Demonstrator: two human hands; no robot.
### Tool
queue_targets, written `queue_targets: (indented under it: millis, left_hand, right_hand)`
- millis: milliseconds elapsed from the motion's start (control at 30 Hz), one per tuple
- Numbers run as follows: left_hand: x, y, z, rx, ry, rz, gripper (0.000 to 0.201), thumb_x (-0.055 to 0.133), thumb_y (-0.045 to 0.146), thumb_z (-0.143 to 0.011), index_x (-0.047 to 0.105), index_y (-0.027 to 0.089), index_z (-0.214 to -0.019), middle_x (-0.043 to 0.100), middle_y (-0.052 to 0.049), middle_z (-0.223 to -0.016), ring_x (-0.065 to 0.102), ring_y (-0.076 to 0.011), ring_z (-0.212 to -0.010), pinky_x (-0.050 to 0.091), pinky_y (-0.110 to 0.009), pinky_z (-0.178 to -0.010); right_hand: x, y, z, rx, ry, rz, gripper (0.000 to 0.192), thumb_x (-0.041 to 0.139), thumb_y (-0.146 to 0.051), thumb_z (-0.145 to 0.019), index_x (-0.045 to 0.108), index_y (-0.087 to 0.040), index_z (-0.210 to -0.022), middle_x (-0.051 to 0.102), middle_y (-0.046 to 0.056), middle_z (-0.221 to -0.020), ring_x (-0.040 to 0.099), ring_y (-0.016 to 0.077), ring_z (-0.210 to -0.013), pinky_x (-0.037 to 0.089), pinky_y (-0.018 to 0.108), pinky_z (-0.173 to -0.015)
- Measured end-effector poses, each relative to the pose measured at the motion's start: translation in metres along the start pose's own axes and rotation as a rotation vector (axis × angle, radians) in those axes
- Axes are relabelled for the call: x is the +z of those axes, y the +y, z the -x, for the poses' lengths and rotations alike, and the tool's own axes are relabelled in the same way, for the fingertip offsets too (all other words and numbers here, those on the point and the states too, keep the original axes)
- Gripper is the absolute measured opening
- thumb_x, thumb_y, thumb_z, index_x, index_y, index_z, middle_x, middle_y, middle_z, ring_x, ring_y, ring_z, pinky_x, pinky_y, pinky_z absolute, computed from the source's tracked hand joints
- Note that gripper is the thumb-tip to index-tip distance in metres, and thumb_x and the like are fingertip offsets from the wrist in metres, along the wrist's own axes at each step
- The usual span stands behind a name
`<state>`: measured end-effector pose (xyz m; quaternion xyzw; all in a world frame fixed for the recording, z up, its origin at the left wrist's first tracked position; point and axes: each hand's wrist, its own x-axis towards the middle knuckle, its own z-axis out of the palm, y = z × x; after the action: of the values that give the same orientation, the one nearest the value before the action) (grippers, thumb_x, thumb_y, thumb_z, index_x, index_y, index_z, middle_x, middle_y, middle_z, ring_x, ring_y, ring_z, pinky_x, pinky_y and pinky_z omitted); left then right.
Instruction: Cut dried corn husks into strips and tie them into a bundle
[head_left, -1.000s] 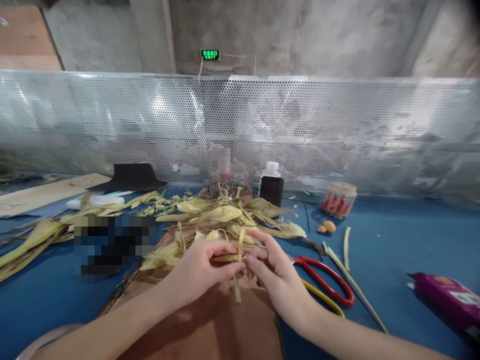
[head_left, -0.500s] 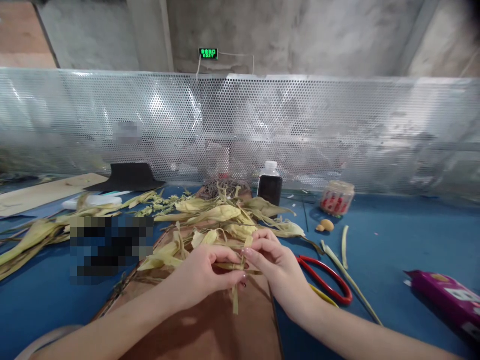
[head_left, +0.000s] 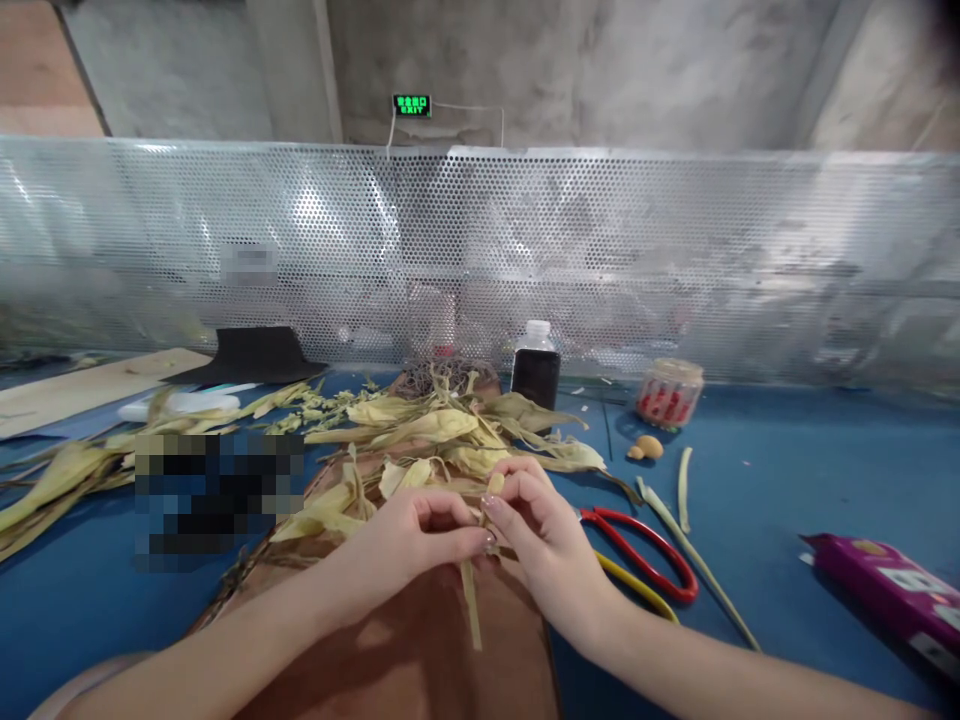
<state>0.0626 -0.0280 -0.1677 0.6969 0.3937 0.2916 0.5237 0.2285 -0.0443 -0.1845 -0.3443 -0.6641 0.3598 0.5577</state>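
My left hand [head_left: 409, 540] and my right hand [head_left: 551, 540] meet above a brown board [head_left: 375, 660]. Thumb and fingers of each are pinched on a narrow strip of dried husk [head_left: 470, 605], whose loose end hangs below the fingertips. A short piece of the strip stands up by my right fingers; the part between the hands is mostly hidden. Just beyond lie dried husks [head_left: 431, 430], pale yellow-green and loosely heaped on the board.
Right of the board are red-and-yellow-handled pliers or cutters [head_left: 652, 545], thin stems [head_left: 705, 570], a small tan gourd-like object [head_left: 646, 448], a jar [head_left: 670, 392] and a purple packet [head_left: 885, 590]. A bottle [head_left: 535, 375] stands behind. More husks [head_left: 60, 485] lie left.
My fingertips have drawn closer together over the strip, covering more of it. Its hanging end has swung slightly and reaches a little lower. The view has shifted slightly.
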Motion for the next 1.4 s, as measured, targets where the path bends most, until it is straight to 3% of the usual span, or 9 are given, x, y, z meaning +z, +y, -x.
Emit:
queue_targets:
  millis: [300, 533, 667, 767, 900, 1033, 1133, 1300, 1400]
  left_hand:
    - [0.003, 0.001, 0.004, -0.064, -0.108, 0.123, 0.023, 0.067, 0.038, -0.075, 0.062, 0.016, -0.073, 0.068, -0.003, -0.078, 0.064, -0.0169, -0.069, 0.054, -0.034, -0.069]
    - [-0.001, 0.000, 0.001, -0.022, -0.011, 0.022, 0.021, 0.069, 0.035, -0.073, 0.061, 0.017, -0.081, 0.067, -0.002, -0.083, 0.064, -0.0163, -0.072, 0.052, -0.031, -0.069]
    - [-0.004, 0.003, 0.000, 0.033, 0.057, 0.062, 0.040, 0.071, 0.029, -0.071, 0.054, 0.019, -0.106, 0.069, -0.004, -0.095, 0.065, -0.0192, -0.085, 0.054, -0.032, -0.072]
    - [-0.003, 0.003, 0.000, 0.031, 0.041, 0.102, 0.057, 0.072, 0.026, -0.071, 0.044, 0.022, -0.120, 0.069, -0.003, -0.090, 0.066, -0.0173, -0.075, 0.054, -0.031, -0.066]
    - [-0.002, 0.000, -0.001, 0.016, 0.043, 0.092, 0.065, 0.073, 0.028, -0.071, 0.037, 0.023, -0.126, 0.069, -0.001, -0.080, 0.066, -0.0165, -0.062, 0.051, -0.026, -0.052]
    - [-0.005, -0.001, 0.000, 0.025, 0.097, -0.004, 0.069, 0.072, 0.032, -0.073, 0.034, 0.025, -0.130, 0.068, 0.001, -0.078, 0.063, -0.0143, -0.058, 0.047, -0.023, -0.051]
    - [-0.009, 0.000, 0.000, 0.060, 0.112, -0.031, 0.067, 0.069, 0.033, -0.075, 0.034, 0.025, -0.131, 0.069, -0.003, -0.088, 0.066, -0.0176, -0.073, 0.050, -0.027, -0.060]
    - [-0.013, 0.003, -0.002, 0.089, 0.084, -0.018, 0.051, 0.069, 0.034, -0.075, 0.048, 0.021, -0.120, 0.066, -0.009, -0.109, 0.063, -0.0242, -0.100, 0.050, -0.037, -0.083]
    - [-0.013, 0.002, -0.002, 0.085, 0.044, -0.007, 0.053, 0.068, 0.033, -0.076, 0.045, 0.022, -0.122, 0.063, -0.011, -0.117, 0.059, -0.0261, -0.108, 0.049, -0.040, -0.087]
  right_hand:
    - [-0.002, 0.004, -0.002, 0.012, 0.044, 0.001, 0.021, 0.050, -0.030, -0.088, 0.048, -0.020, -0.069, 0.044, 0.004, -0.101, 0.049, 0.0150, -0.093, 0.044, 0.024, -0.068]
    - [-0.002, 0.006, -0.004, 0.028, 0.062, -0.019, 0.023, 0.049, -0.036, -0.089, 0.047, -0.020, -0.073, 0.045, 0.001, -0.087, 0.049, 0.0129, -0.077, 0.043, 0.026, -0.068]
    - [-0.003, 0.007, -0.004, 0.092, 0.097, -0.036, 0.023, 0.047, -0.040, -0.090, 0.047, -0.021, -0.077, 0.046, -0.001, -0.076, 0.048, 0.0130, -0.070, 0.042, 0.026, -0.067]
    - [-0.002, 0.004, -0.004, 0.144, 0.096, -0.086, 0.026, 0.047, -0.044, -0.089, 0.046, -0.021, -0.078, 0.047, -0.002, -0.070, 0.048, 0.0125, -0.067, 0.041, 0.024, -0.064]
    - [0.000, 0.001, -0.006, 0.228, 0.010, -0.090, 0.032, 0.052, -0.049, -0.085, 0.049, -0.019, -0.073, 0.042, -0.004, -0.062, 0.041, 0.0101, -0.057, 0.035, 0.022, -0.053]
    - [0.001, 0.003, -0.005, 0.238, -0.139, -0.020, 0.030, 0.063, -0.044, -0.077, 0.052, -0.018, -0.067, 0.039, -0.006, -0.057, 0.036, 0.0086, -0.053, 0.029, 0.023, -0.049]
    - [0.001, 0.004, -0.004, 0.258, -0.176, -0.033, 0.029, 0.065, -0.043, -0.076, 0.053, -0.018, -0.066, 0.041, -0.006, -0.057, 0.038, 0.0087, -0.052, 0.030, 0.023, -0.048]
    - [0.000, 0.001, -0.005, 0.309, -0.193, -0.129, 0.031, 0.051, -0.047, -0.084, 0.064, -0.020, -0.091, 0.057, 0.000, -0.076, 0.047, 0.0109, -0.055, 0.038, 0.025, -0.051]
    - [0.000, 0.003, -0.006, 0.233, -0.136, 0.004, 0.025, 0.058, -0.044, -0.081, 0.066, -0.020, -0.081, 0.054, 0.000, -0.075, 0.048, 0.0129, -0.065, 0.039, 0.026, -0.058]
